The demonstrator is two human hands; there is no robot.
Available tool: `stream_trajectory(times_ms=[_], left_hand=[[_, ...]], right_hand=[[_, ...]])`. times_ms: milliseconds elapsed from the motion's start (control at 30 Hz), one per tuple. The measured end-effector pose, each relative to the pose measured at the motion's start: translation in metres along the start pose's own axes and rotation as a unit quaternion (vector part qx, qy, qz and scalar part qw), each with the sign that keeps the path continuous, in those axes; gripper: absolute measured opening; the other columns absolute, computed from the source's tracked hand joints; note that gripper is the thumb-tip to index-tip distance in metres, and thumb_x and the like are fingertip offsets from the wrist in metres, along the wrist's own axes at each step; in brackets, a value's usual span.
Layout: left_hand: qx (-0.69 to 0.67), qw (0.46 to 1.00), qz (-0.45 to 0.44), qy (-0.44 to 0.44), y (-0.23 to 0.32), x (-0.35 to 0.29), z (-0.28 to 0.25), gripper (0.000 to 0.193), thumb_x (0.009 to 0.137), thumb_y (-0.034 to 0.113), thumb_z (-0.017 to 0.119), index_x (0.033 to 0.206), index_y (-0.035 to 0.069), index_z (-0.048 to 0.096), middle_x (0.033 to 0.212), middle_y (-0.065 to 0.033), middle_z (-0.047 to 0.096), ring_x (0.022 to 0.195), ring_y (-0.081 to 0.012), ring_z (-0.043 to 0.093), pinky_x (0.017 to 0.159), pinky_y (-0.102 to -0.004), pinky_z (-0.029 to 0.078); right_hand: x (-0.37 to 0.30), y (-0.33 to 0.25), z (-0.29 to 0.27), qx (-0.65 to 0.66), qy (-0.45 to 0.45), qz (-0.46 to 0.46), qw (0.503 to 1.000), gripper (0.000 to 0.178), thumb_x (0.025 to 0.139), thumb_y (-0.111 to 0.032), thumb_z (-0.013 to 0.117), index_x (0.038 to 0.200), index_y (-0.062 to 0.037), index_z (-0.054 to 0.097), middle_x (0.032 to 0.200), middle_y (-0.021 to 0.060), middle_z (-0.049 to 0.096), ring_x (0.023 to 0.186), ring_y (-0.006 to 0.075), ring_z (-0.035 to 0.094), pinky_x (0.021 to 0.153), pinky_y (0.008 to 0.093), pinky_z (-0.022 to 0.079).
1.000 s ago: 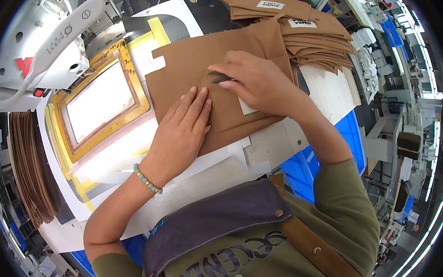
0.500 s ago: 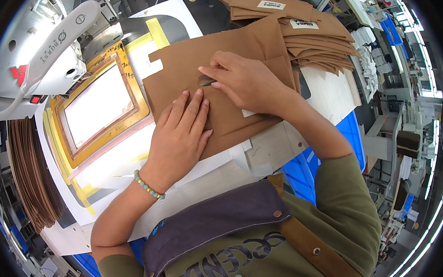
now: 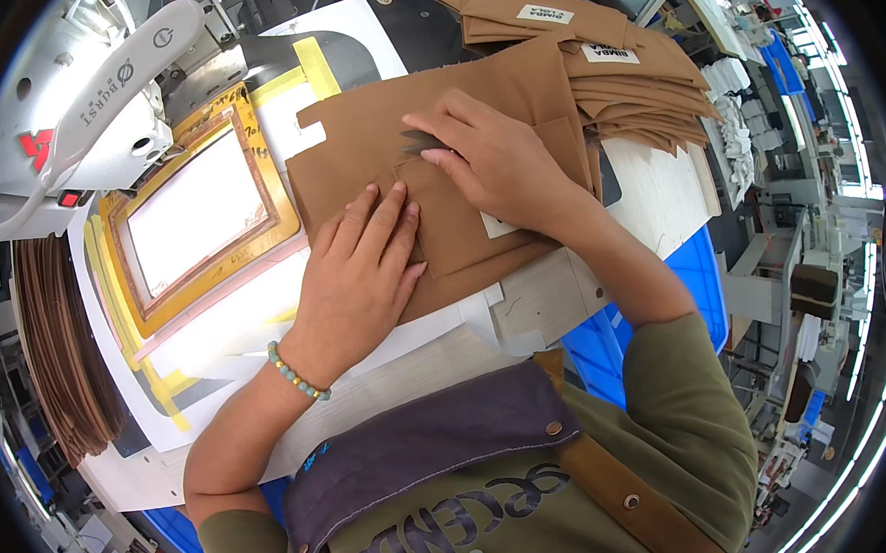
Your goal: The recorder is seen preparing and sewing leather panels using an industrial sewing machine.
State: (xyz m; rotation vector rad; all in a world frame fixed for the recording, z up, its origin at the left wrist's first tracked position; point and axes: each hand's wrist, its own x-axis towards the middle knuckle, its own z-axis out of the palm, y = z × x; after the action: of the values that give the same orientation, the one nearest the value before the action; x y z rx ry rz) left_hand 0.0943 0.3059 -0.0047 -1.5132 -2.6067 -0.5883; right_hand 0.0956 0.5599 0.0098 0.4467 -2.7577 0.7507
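A piece of brown fabric (image 3: 355,121) lies in front of me, with a stitched pocket-like panel (image 3: 462,247) on it. My left hand (image 3: 362,256) rests flat on the cloth, fingers stretched out, their tips by the panel's upper left corner. My right hand (image 3: 492,159) is closed around a small pair of thread snips (image 3: 418,142). Their two dark metal blades stick out past its fingertips, just above that corner; the rest is hidden in the palm. Below the right wrist a piece of a white label (image 3: 497,226) shows on the fabric.
A sewing machine head (image 3: 103,104) stands at the left, beside a yellow clamping frame (image 3: 281,200). Brown pieces stand in a stack (image 3: 61,347) at the far left. Labelled brown pieces form a pile (image 3: 644,91) at the back right. A blue crate (image 3: 698,273) sits below the table edge.
My right hand has moved slightly up, away from the panel's corner, carrying the snips with it. The left hand stays in place on the fabric.
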Motion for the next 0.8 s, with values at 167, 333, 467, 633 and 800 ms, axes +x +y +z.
stream_trajectory(times_ms=[167,333,467,633,800], left_hand=[[-0.047,0.998,-0.034,0.000,0.000,0.004,-0.004,0.074,0.095,0.026,0.078,0.159,-0.001,0.052,0.170,-0.0176,0.046,0.147,-0.0368,0.049,0.119,-0.0475,0.041],[-0.025,0.999,-0.027,-0.014,-0.002,0.002,-0.001,0.077,0.096,0.029,0.076,0.160,-0.002,0.049,0.171,-0.0185,0.044,0.146,-0.0370,0.049,0.120,-0.0485,0.039],[-0.023,0.999,-0.029,-0.014,-0.001,0.002,-0.002,0.076,0.096,0.030,0.076,0.159,-0.002,0.050,0.171,-0.0186,0.044,0.146,-0.0370,0.049,0.120,-0.0486,0.039],[-0.032,0.999,-0.034,-0.016,0.000,0.003,-0.004,0.074,0.096,0.031,0.076,0.159,-0.001,0.052,0.171,-0.0171,0.044,0.146,-0.0370,0.049,0.120,-0.0490,0.039],[-0.022,0.999,-0.030,-0.016,-0.002,0.003,-0.003,0.075,0.096,0.031,0.077,0.159,0.000,0.052,0.171,-0.0159,0.045,0.145,-0.0370,0.049,0.120,-0.0493,0.039]], right_hand=[[-0.011,-0.012,-0.003,-0.024,-0.040,0.026,0.999,0.031,0.101,-0.012,0.073,0.131,-0.0067,0.074,0.117,0.0081,0.065,0.102,0.0315,0.071,0.082,0.0425,0.059],[-0.013,-0.014,0.003,-0.036,-0.012,0.019,0.999,0.031,0.099,-0.012,0.074,0.130,-0.0063,0.074,0.117,0.0083,0.065,0.103,0.0305,0.071,0.079,0.0421,0.060],[-0.014,-0.016,0.005,-0.055,0.003,0.005,0.998,0.031,0.100,-0.012,0.074,0.130,-0.0051,0.074,0.116,0.0085,0.065,0.102,0.0298,0.071,0.077,0.0417,0.061],[-0.017,-0.013,0.017,-0.075,0.022,0.004,0.997,0.031,0.102,-0.012,0.073,0.132,-0.0044,0.072,0.116,0.0085,0.065,0.101,0.0298,0.072,0.077,0.0410,0.061],[-0.009,-0.012,0.019,-0.078,0.051,0.021,0.995,0.030,0.103,-0.012,0.067,0.131,-0.0013,0.068,0.115,0.0093,0.063,0.101,0.0302,0.070,0.074,0.0403,0.062]])
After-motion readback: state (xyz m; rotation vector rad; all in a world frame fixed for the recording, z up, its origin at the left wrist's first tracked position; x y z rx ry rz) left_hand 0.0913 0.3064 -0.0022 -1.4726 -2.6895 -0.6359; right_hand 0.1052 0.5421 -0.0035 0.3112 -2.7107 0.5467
